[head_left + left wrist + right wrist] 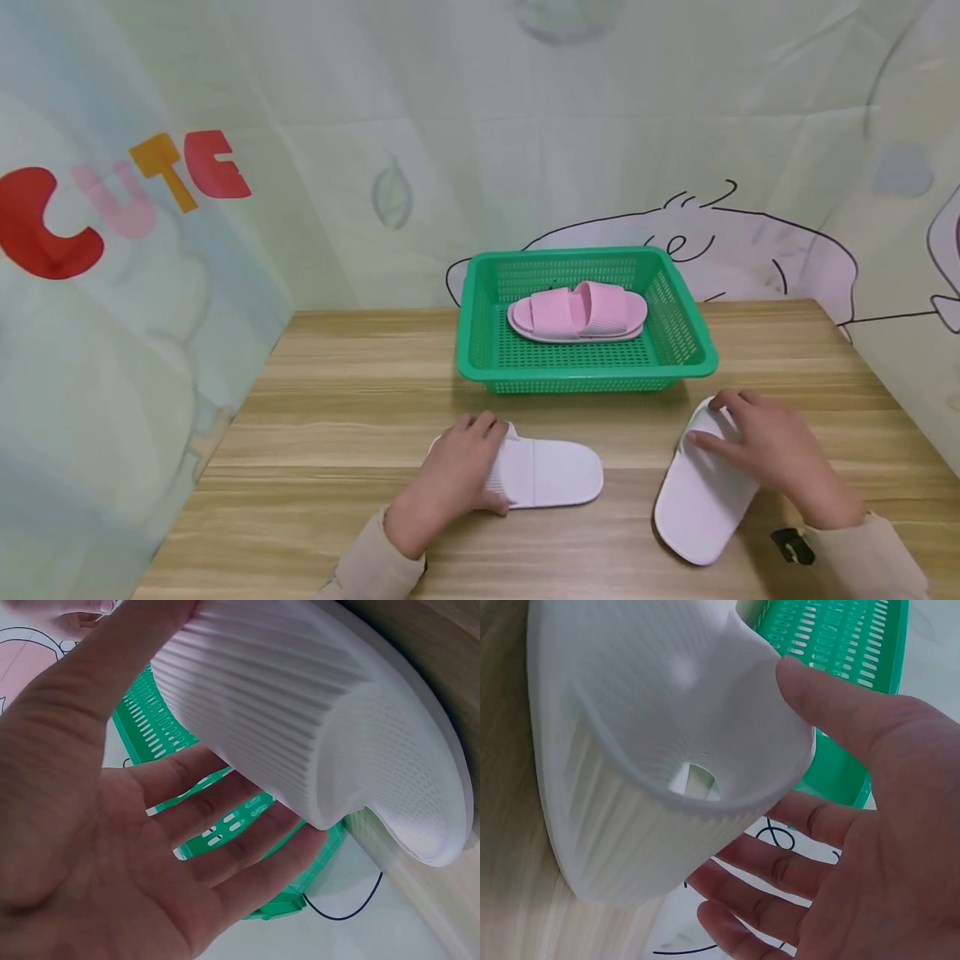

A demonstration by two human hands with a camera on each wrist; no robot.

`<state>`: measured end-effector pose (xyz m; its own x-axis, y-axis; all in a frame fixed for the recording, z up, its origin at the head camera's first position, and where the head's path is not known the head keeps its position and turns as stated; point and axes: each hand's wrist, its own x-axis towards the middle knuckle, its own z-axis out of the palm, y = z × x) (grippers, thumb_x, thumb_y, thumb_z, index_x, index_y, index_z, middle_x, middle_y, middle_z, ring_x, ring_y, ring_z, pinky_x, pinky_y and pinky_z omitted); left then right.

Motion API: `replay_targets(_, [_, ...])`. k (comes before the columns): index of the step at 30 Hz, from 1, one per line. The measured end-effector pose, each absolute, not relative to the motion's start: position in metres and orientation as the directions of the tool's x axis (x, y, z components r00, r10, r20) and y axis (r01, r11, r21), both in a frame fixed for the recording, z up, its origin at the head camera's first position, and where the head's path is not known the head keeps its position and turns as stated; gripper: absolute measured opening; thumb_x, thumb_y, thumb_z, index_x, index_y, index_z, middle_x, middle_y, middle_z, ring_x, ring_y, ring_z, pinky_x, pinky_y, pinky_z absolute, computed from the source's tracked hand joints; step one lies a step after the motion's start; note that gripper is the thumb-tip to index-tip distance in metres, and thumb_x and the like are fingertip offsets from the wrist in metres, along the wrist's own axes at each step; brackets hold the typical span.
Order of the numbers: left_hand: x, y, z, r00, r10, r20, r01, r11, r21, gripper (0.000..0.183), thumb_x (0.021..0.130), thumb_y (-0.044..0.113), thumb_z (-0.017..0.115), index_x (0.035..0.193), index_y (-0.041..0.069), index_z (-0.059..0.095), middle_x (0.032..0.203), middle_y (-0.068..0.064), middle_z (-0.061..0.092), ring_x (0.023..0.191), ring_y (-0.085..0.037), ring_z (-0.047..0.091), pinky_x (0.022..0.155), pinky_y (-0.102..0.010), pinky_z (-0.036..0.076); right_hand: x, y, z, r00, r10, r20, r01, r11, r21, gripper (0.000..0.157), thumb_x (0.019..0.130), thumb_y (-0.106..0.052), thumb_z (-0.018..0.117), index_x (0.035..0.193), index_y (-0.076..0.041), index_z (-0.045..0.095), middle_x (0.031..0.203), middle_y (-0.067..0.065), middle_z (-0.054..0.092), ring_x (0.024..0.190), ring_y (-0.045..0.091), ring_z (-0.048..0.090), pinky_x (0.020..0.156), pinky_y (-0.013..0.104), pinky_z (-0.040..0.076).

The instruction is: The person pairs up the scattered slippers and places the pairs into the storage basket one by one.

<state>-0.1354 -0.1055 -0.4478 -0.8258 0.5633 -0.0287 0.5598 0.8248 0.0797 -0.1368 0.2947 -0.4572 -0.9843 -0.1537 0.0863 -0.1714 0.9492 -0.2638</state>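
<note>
On the left, a white slipper [562, 473] lies sideways on the wooden table, and my left hand [459, 468] grips it across the strap. The left wrist view shows the ribbed strap [247, 697] between my thumb and spread fingers [262, 866]. Farther right, my right hand [776, 446] holds a second white slipper [697, 512] at its strap end, with the sole slanting toward me. In the right wrist view, my thumb [832, 697] lies at the edge of its strap [622, 817] and my fingers are on the other side.
A green plastic basket [588, 372] stands at the back of the wooden table [337, 392], behind both white slippers. Inside it lies a pair of pink slippers [551, 312]. A printed cloth [337, 150] hangs close behind the table and along its left side.
</note>
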Motion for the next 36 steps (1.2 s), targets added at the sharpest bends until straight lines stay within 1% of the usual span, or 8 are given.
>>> replay_targets(6, [-0.135,-0.108,-0.449,-0.814,0.581,0.014,0.580,0.811,0.079,0.097,0.058,0.050,0.103,0.132,0.001,0.063,0.119,-0.012,0.063,0.110,-0.035,0.062,0.093,-0.047,0.059,-0.131,0.293,-0.454,-0.993,-0.105,0.050,-0.115,0.953,-0.279,0.066,0.098,-0.056,0.070,0.133,0.000,0.065,0.130,0.034,0.064,0.115,0.056,0.061,0.090,0.074,0.045])
replay_targets(8, [-0.134,-0.109,-0.451,-0.810,0.585,0.034,0.586,0.806,0.084,0.096,0.056,0.048,0.104,0.130,0.001,0.064,0.117,-0.011,0.063,0.108,-0.034,0.062,0.091,-0.047,0.060,-0.128,0.295,-0.454,-0.990,-0.125,0.062,-0.138,0.946,-0.293,0.059,0.105,-0.049,0.062,0.139,-0.001,0.062,0.135,0.034,0.062,0.123,0.058,0.057,0.093,0.077,0.042])
replay_targets(10, [-0.133,-0.110,-0.452,-0.807,0.589,0.050,0.591,0.803,0.082,0.096,0.055,0.047,0.104,0.129,0.002,0.064,0.116,-0.010,0.063,0.107,-0.034,0.062,0.090,-0.046,0.060,-0.125,0.300,-0.455,-0.978,-0.182,0.099,-0.204,0.934,-0.294,0.044,0.108,-0.032,0.060,0.141,-0.003,0.062,0.136,0.032,0.062,0.124,0.058,0.057,0.092,0.077,0.042])
replay_targets(12, [-0.133,-0.111,-0.454,-0.803,0.593,0.060,0.597,0.799,0.079,0.096,0.054,0.047,0.104,0.128,0.002,0.064,0.115,-0.010,0.063,0.106,-0.033,0.062,0.089,-0.046,0.060,-0.123,0.306,-0.456,-0.949,-0.274,0.157,-0.308,0.913,-0.269,0.042,0.100,-0.008,0.069,0.141,-0.004,0.062,0.135,0.029,0.064,0.121,0.056,0.060,0.090,0.076,0.045])
replay_targets(15, [-0.134,-0.110,-0.454,-0.801,0.595,0.067,0.599,0.797,0.079,0.096,0.053,0.047,0.104,0.127,0.002,0.064,0.115,-0.009,0.062,0.105,-0.033,0.061,0.088,-0.046,0.060,-0.118,0.315,-0.459,-0.898,-0.390,0.202,-0.429,0.878,-0.214,0.074,0.072,0.019,0.077,0.140,-0.003,0.062,0.135,0.027,0.065,0.117,0.054,0.064,0.088,0.074,0.050])
replay_targets(18, [-0.134,-0.109,-0.454,-0.800,0.595,0.075,0.599,0.797,0.076,0.096,0.052,0.047,0.104,0.127,0.002,0.064,0.114,-0.009,0.062,0.104,-0.032,0.061,0.086,-0.046,0.060,-0.114,0.319,-0.462,-0.876,-0.452,0.167,-0.480,0.851,-0.213,0.097,0.056,0.028,0.074,0.146,-0.005,0.058,0.142,0.028,0.060,0.121,0.053,0.062,0.091,0.072,0.052])
replay_targets(27, [-0.135,-0.107,-0.452,-0.798,0.600,0.058,0.603,0.794,0.073,0.095,0.054,0.048,0.104,0.127,0.003,0.063,0.115,-0.009,0.062,0.105,-0.033,0.062,0.087,-0.046,0.060,-0.111,0.315,-0.466,-0.911,-0.412,0.001,-0.392,0.866,-0.310,0.102,0.060,0.034,0.062,0.151,-0.012,0.055,0.154,0.030,0.049,0.134,0.060,0.050,0.097,0.078,0.046])
replay_targets(36, [-0.135,-0.107,-0.452,-0.800,0.598,0.054,0.600,0.797,0.067,0.095,0.054,0.048,0.104,0.127,0.003,0.063,0.114,-0.009,0.062,0.105,-0.033,0.061,0.087,-0.045,0.060,-0.114,0.312,-0.468,-0.916,-0.400,0.007,-0.382,0.871,-0.310,0.097,0.059,0.027,0.076,0.146,-0.012,0.060,0.149,0.030,0.053,0.126,0.059,0.053,0.094,0.076,0.050])
